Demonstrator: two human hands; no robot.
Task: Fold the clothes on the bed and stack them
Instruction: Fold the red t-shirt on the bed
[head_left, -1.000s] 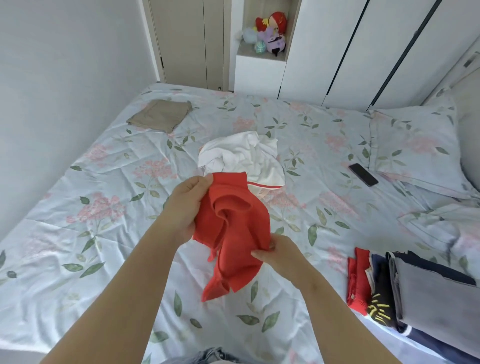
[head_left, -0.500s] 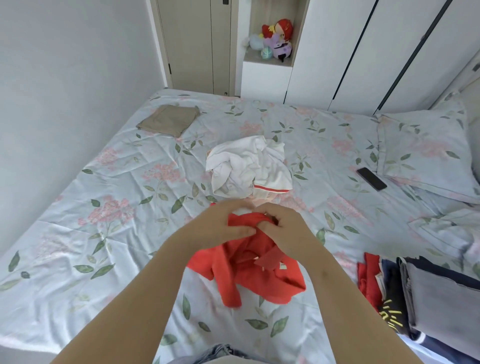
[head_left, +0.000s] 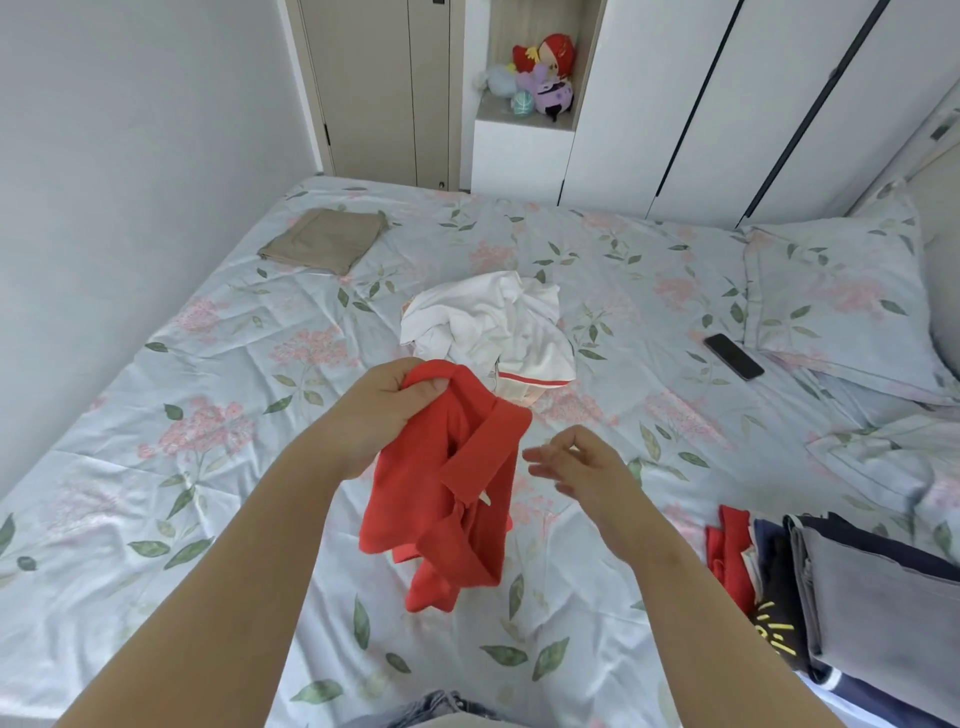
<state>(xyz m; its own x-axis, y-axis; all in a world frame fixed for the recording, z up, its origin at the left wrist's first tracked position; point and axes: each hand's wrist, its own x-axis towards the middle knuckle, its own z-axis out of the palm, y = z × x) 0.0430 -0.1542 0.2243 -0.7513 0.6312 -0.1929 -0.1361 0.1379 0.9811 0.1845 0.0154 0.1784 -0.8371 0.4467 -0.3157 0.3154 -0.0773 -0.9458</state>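
Compared with half a second ago, the right hand has released the red collared fabric garment and now sits just right of it, not touching it. The left hand alone holds it.

The garment hangs bunched at frame centre above the floral bed sheet, its collar band lying across the front. The left fingers are curled round its top edge. The right fingers are loosely spread and hold nothing.

A stack of folded clothes lies at lower right. Farther off, a crumpled white garment lies mid-bed, and a folded beige cloth lies at upper left.
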